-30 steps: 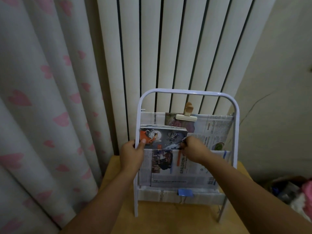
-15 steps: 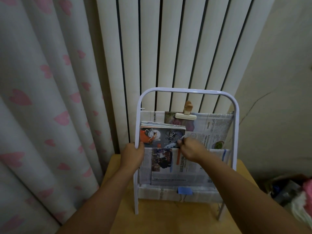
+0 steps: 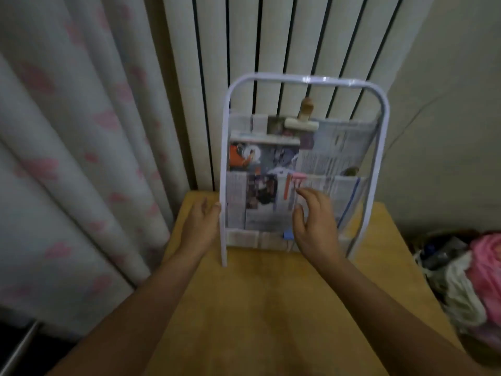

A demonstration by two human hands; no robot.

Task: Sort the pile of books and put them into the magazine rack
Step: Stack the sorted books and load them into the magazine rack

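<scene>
A white tubular magazine rack lined with newspaper stands on a wooden table. A stack of books with a colourful cover sits in its upper left pocket. My left hand is beside the rack's left post, fingertips touching it, fingers relaxed. My right hand hovers in front of the lower pocket with fingers spread and holds nothing. The frame is blurred.
A clip is fixed on the rack's top newspaper edge. A curtain with pink hearts hangs at the left, a white ribbed radiator stands behind. A basket of clothes sits at the right of the table.
Both hands have come down and back from the books: the right let go of the stack's right edge, the left slid down the post. The camera has tilted down.
</scene>
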